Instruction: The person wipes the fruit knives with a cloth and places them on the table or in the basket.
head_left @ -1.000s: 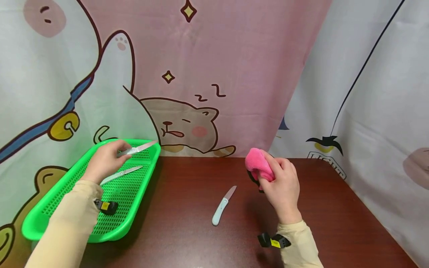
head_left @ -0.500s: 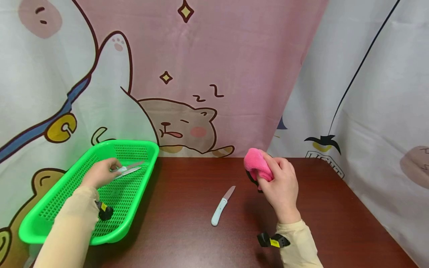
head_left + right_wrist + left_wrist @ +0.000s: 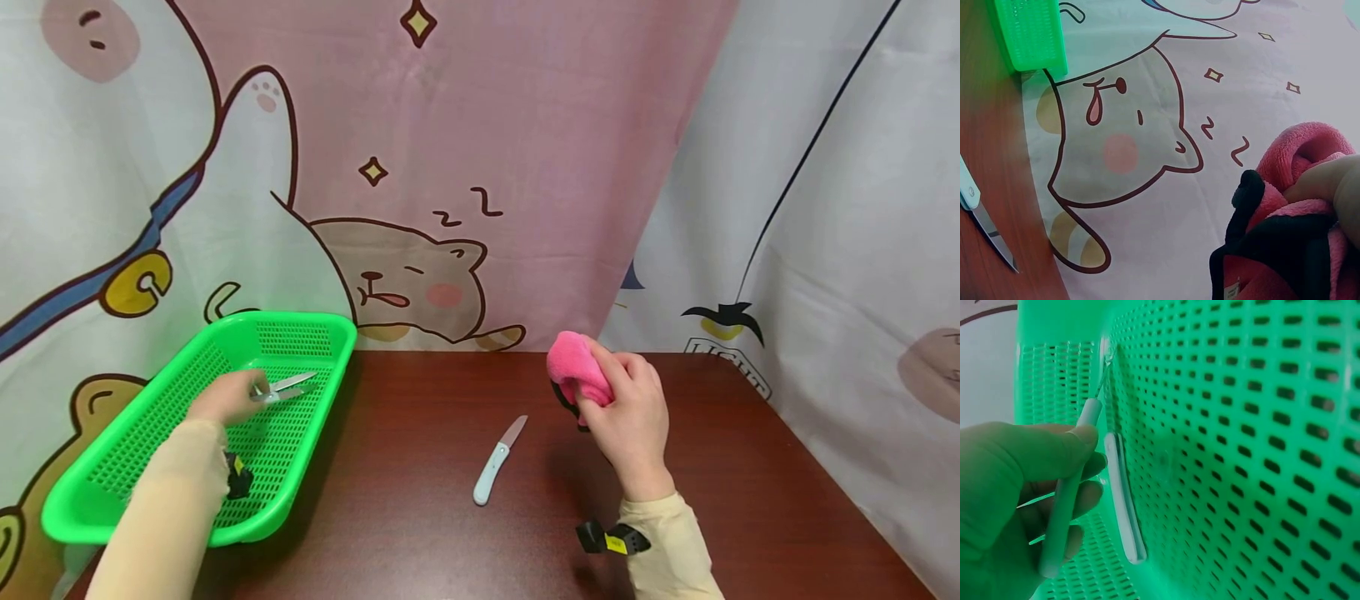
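Observation:
My left hand (image 3: pixel 231 397) is down inside the green basket (image 3: pixel 300 467), pinching a knife by its pale handle (image 3: pixel 1063 515). Its blade points toward the basket's far end. A second knife (image 3: pixel 294 381) lies on the basket floor right beside it; in the left wrist view its pale handle (image 3: pixel 1125 503) rests against the mesh. On the tabletop lies a third knife (image 3: pixel 499 461), blade away from me. My right hand (image 3: pixel 633 417) grips a bunched pink cloth (image 3: pixel 576 367) above the table. Black edging (image 3: pixel 1285 247) shows on the cloth in the right wrist view.
The brown table (image 3: pixel 405 533) runs back to a printed cartoon curtain (image 3: pixel 525 167). The basket's raised rim (image 3: pixel 315 467) stands at the table's left side. A small black device (image 3: pixel 615 540) is strapped on each wrist.
My left hand has lowered the knife from above the basket to beside the other knife on its floor. The right hand with the cloth stays nearly still.

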